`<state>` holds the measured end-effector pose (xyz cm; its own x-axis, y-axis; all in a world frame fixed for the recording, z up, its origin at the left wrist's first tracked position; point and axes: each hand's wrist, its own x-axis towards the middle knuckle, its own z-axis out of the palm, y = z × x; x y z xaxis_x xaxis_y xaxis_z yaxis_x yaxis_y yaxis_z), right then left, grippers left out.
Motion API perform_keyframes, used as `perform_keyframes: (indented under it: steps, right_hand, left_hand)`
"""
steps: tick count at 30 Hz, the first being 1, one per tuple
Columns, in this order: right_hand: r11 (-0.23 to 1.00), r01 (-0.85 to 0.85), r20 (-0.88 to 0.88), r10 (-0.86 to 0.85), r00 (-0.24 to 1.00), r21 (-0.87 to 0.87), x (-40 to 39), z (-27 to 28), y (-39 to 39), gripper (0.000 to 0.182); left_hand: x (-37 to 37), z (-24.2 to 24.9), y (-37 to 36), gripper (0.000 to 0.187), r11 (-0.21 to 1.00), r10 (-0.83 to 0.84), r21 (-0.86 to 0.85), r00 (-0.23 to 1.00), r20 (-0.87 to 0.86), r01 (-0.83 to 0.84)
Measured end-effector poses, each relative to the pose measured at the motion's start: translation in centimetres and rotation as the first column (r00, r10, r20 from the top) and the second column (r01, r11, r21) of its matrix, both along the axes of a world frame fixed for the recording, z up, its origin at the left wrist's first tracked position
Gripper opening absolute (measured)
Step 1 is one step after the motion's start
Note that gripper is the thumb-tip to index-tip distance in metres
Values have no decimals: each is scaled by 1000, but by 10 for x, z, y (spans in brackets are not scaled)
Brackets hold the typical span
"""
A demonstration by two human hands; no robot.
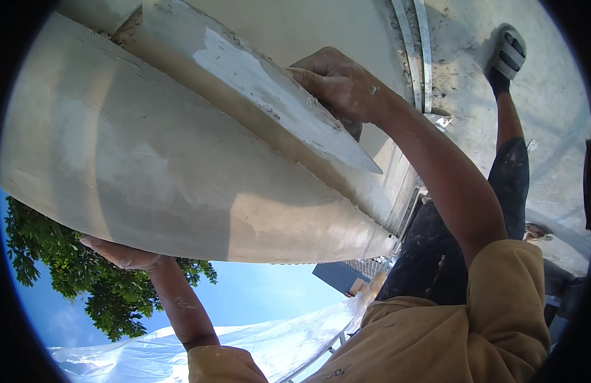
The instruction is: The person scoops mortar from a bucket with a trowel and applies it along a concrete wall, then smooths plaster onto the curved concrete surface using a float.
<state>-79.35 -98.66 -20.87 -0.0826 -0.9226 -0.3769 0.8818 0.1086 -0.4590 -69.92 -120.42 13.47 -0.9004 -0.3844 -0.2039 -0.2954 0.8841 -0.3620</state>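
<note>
My right hand [340, 86] is closed on the upper edge of a long flat plastering float [263, 96]. Wet white plaster is smeared over the float's face, and its far end tapers to a point. The float lies along a groove in the pale plastered surface [148, 166]; whether its whole edge touches cannot be told. At the lower left, my left hand [126, 254] lies against the outer edge of that curved surface, fingers stretched along it and partly hidden. Plaster marks both forearms.
Two curved metal strips [415, 51] lie on the dusty floor [544, 96] at the upper right. My sandalled foot [507, 54] stands beyond them. Leafy branches [104, 281], clear plastic sheeting [257, 341] and a dark panel [337, 279] show past the surface's edge.
</note>
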Motion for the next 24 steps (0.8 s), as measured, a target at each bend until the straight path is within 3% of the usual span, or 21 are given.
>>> perform_keyframes:
  steps: [3, 6, 9, 12, 14, 17, 24]
  right_hand:
    - [955, -283, 41, 287, 957, -88, 18, 7, 44, 58]
    - [955, -288, 94, 294, 951, -69, 39, 15, 62, 60]
    - [941, -325, 94, 333, 938, -98, 52, 11, 62, 60]
    - [962, -245, 141, 261, 955, -125, 60, 11, 60, 60]
    - [978, -180, 203, 198, 959, -106, 63, 17, 57, 65]
    - [980, -182, 266, 197, 944, -78, 60, 23, 54, 70]
    - [980, -182, 276, 198, 940, -85, 60, 21, 42, 70]
  left_hand:
    - [1, 2, -2, 69, 997, -74, 34, 997, 26, 73]
    - [7, 11, -8, 72, 990, -142, 11, 987, 74, 142]
    - [9, 13, -8, 76, 993, -106, -47, 993, 53, 108]
    - [-5, -3, 5, 79, 984, -148, -92, 987, 60, 153]
    - [-10, -7, 4, 75, 975, -216, -34, 975, 60, 218]
    - [-2, 8, -2, 66, 999, -37, -8, 999, 28, 37]
    - [-3, 5, -2, 62, 983, -157, -85, 985, 68, 163]
